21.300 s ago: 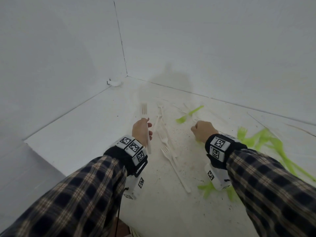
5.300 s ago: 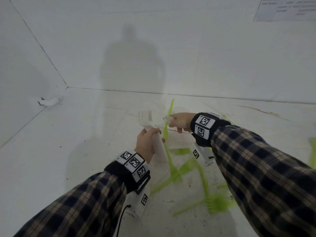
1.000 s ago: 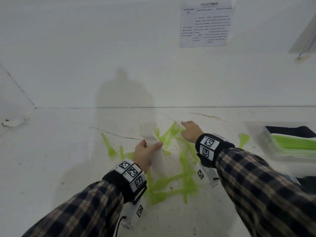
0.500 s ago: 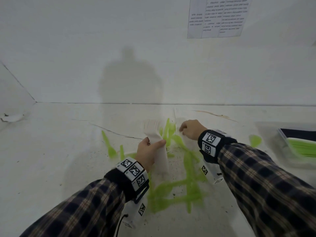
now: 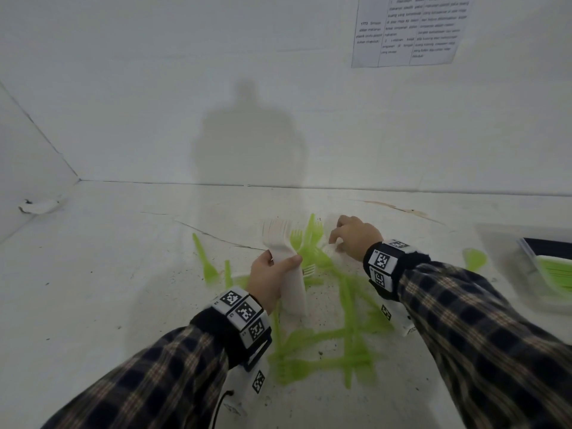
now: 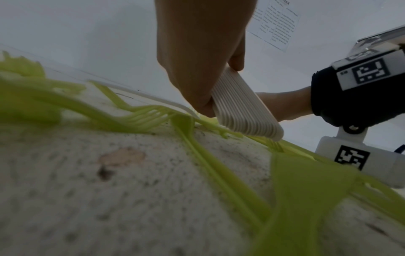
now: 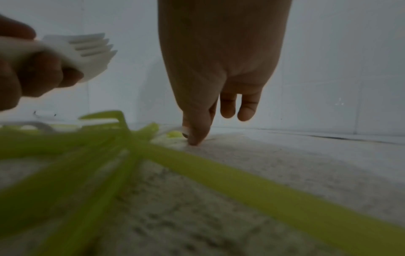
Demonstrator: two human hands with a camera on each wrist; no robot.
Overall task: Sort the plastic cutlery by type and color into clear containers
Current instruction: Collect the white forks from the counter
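Note:
My left hand (image 5: 272, 274) grips a thick stack of white forks (image 5: 280, 243) by the handles, tines pointing up and away. The left wrist view shows the stack's handle ends (image 6: 243, 107) just above the table. Several green forks (image 5: 346, 305) lie criss-crossed on the white table under and between my arms. My right hand (image 5: 356, 236) reaches down at the far end of this pile, fingers bent downward. In the right wrist view one fingertip (image 7: 192, 140) touches the table beside a green handle (image 7: 219, 173); the other fingers hang clear, holding nothing I can see. A pale fork (image 5: 329, 250) lies by that fingertip.
A clear container (image 5: 507, 243) with green cutlery (image 5: 557, 270) stands at the right edge, a green spoon (image 5: 473, 258) lying loose beside it. A lone green fork (image 5: 205, 264) lies to the left. White walls close the back and left; a printed sheet (image 5: 405, 29) hangs on the back wall.
My right hand has drawn back a little from its outstretched reach and bent its fingers down onto the far end of the green pile. My left hand keeps holding the white forks.

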